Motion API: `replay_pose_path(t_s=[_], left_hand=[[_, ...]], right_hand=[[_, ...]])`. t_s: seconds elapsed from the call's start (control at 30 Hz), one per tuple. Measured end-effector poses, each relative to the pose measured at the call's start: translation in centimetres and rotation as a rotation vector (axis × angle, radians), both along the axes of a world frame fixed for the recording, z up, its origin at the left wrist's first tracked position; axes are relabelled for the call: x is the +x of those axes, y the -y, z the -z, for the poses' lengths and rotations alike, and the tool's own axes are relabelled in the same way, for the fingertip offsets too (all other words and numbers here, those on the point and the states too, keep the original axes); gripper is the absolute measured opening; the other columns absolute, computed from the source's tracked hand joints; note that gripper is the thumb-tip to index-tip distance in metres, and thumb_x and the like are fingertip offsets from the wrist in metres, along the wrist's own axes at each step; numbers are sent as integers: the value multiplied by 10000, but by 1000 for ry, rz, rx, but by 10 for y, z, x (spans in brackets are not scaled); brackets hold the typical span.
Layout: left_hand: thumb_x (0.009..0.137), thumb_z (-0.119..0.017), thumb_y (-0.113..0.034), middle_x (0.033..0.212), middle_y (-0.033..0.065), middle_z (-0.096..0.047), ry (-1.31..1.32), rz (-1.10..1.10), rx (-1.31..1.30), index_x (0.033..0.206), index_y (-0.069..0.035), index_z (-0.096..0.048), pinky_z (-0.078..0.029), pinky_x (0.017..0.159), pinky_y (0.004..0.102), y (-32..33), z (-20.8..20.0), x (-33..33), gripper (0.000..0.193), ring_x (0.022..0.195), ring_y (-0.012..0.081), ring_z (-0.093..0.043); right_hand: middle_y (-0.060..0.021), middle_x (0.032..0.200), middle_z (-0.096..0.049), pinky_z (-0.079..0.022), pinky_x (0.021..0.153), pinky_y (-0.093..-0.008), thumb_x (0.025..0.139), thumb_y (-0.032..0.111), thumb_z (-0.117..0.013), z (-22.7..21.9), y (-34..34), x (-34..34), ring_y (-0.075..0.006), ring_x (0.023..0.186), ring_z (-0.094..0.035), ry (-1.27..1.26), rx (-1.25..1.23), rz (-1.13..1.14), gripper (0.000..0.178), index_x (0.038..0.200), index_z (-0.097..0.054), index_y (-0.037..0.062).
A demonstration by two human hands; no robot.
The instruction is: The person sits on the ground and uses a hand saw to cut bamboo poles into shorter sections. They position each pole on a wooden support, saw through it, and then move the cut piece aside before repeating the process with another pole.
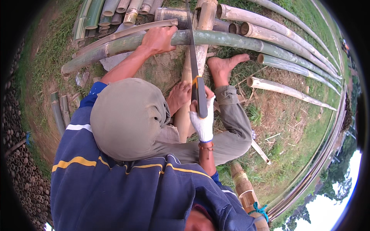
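My left hand [158, 39] is bare and wraps over a long green bamboo pole [227, 39], which runs from left to right in front of me. In a white fingerless glove, my right hand [203, 117] grips the black and orange handle of a handsaw [199, 98]. The saw's long blade [193, 57] points away from me and crosses the pole, to the right of my left hand. Whether its teeth have cut into the bamboo cannot be made out. Beneath the pole, a pale bamboo support [204, 23] runs from near my feet to the far side.
My bare right foot [225, 68] is close to the pole. Cut bamboo pieces [110, 7] lie at the far left, with a split bamboo strip [127, 31] behind the pole. Several long poles [269, 26] stretch right. A bamboo stack [29, 184] stands at the left edge.
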State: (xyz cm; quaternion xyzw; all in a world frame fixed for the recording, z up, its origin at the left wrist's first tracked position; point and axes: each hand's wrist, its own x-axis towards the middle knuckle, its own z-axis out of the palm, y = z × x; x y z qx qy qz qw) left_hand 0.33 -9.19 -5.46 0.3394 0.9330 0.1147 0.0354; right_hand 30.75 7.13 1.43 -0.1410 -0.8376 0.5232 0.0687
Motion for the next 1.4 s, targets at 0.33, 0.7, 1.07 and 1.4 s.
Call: replay_pose_path(t_s=[0.33,0.7,1.07,1.4], left_hand=[[771,-924,-416,952,215,-808,43,-20,33,1345,-85,-680,-646,830,514,9,-7,-12,707,902,403,-800],[779,-915,-421,911,250,-795,33,9,14,1335,-47,-673,-643,844,527,-2,-15,-8,712,898,431,-793],[748,-886,-399,970,277,-789,217,-11,-108,1361,-40,-665,-624,912,538,0,-23,-9,744,965,454,-776],[691,-849,-388,1123,289,-784,212,94,70,1384,-9,-675,-608,979,523,16,-14,-35,808,1064,463,-760]], right_hand=[[-192,1381,-601,-496,1081,-406,947,71,-656,-40,8,116,-289,1205,-626,97,96,-25,615,1528,-470,-10],[-171,1366,-592,-483,1110,-379,865,-74,-650,34,13,-66,-299,1216,-616,-16,-280,99,706,1540,-462,13],[-180,1391,-586,-477,1133,-403,894,4,-656,-14,6,76,-309,1280,-621,84,-53,23,661,1529,-473,-1],[-159,1349,-608,-512,1062,-362,877,-62,-663,-17,18,24,-242,1116,-630,53,-156,17,711,1552,-467,46]])
